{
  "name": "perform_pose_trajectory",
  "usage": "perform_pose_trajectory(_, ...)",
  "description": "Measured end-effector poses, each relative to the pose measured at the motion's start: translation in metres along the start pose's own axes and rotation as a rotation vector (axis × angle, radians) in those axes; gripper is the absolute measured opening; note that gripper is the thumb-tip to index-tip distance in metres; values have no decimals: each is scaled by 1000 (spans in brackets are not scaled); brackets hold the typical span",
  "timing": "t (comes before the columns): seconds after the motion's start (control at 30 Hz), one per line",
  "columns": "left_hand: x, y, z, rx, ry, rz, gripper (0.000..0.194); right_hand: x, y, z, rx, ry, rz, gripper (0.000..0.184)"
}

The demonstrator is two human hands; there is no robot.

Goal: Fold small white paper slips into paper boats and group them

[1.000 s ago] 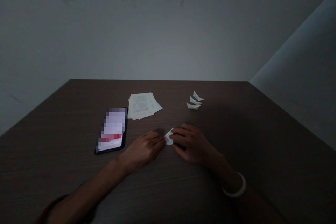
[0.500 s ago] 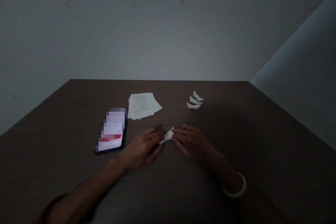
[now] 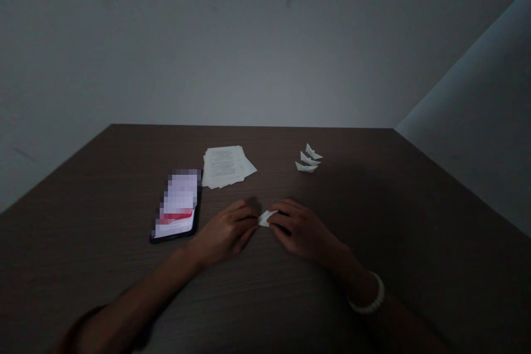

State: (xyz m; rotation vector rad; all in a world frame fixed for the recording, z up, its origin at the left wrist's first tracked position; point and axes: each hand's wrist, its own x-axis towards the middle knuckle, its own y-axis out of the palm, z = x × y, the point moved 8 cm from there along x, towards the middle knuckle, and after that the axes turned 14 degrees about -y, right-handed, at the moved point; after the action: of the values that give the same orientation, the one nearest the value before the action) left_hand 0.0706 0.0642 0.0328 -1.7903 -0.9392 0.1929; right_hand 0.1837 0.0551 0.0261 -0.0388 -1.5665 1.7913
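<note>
Between my two hands is a small piece of folded white paper (image 3: 265, 218), low over the middle of the table. My left hand (image 3: 226, 232) pinches its left end between thumb and fingers. My right hand (image 3: 301, 229) grips the right end, with the thumb below and the fingers curled over the top. The fingertips cover both ends of the paper, so its full shape is hidden. Beyond my right hand, three small folded paper boats (image 3: 307, 159) stand close together in a row.
A stack of printed paper sheets (image 3: 226, 166) lies fanned out beyond my left hand. To the left of that hand is a phone (image 3: 176, 204) with a lit, blurred screen. The brown wooden table (image 3: 265, 304) ends at a grey wall (image 3: 265, 55).
The folded paper has turned flatter between my fingers. My right hand has shifted slightly, its thumb and fingers now parted around the paper's end. The left hand stays nearly in place.
</note>
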Motion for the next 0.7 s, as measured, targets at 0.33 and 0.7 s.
perform_pose_trajectory(0.33, 3, -7, 9, -96, -130, -19, 20, 0, 4, 4, 39, -48, 73, 27)
perform_pose_trajectory(0.7, 7, -5, 15, -87, -250, -61, 17, 6, 3, 12, 31, -100, 128, 34)
